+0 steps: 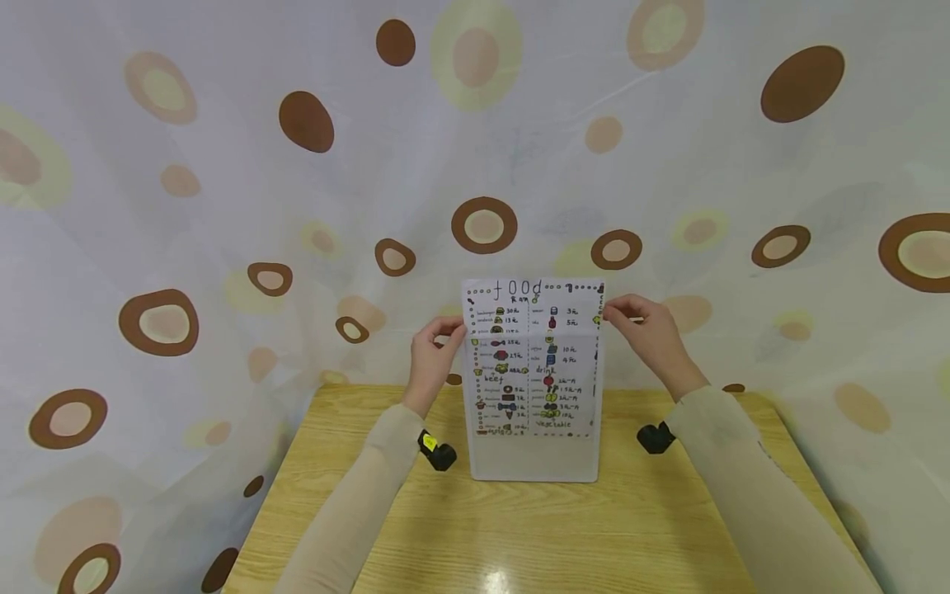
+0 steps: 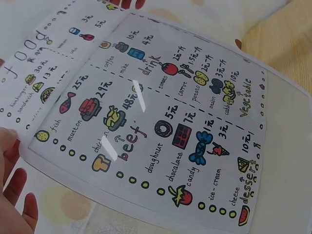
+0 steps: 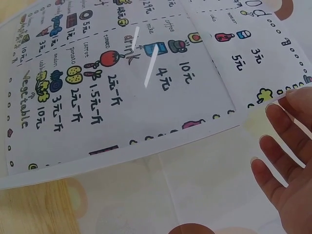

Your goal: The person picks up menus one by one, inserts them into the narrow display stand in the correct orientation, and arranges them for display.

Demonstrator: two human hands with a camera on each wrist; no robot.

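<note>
Spotted curtain (image 1: 223, 165) behind wooden table (image 1: 534, 528). Hand-drawn menu sheet (image 1: 533, 363) stands upright in clear sleeve (image 1: 536, 462) at table's far middle. Left hand (image 1: 433, 353) and right hand (image 1: 647, 330) pinch sheet's upper edges, probably to keep it square with sleeve mouth.

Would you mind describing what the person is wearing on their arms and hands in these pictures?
Both arms wear long, close-fitting beige sleeves: left sleeve, right sleeve. The left hand and right hand are bare, with no gloves. A small black device sits under each wrist; the left device bears a yellow tag, the right device is plain black.
</note>
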